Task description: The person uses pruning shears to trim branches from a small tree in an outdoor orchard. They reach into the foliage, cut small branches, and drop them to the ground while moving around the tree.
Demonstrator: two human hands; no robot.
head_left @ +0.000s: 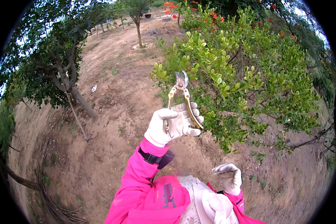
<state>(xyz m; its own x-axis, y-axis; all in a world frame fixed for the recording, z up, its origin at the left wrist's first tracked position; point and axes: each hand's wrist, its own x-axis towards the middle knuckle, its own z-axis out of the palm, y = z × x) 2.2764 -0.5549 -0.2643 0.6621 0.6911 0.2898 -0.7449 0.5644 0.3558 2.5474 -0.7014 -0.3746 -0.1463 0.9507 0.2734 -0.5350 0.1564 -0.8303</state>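
White-gloved left hand (178, 123), fingers loosely curled, holds open-bladed pruning shears (180, 83) upright beside a leafy shrub (246, 82); gloved right hand (230, 178) hangs half-curled, empty.

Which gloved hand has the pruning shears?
The left hand, higher in view: it holds the pruning shears, blades apart. The right hand, lower down, shows nothing in it.

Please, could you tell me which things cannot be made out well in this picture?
All in the head view:
Pruning shears: part of one handle is hidden by the thumb of the left hand.
Right hand: its palm is turned away, so I cannot tell whether it holds anything.
Pale scrap: too small to identify.
Pink jacket: cut off by the lower edge.
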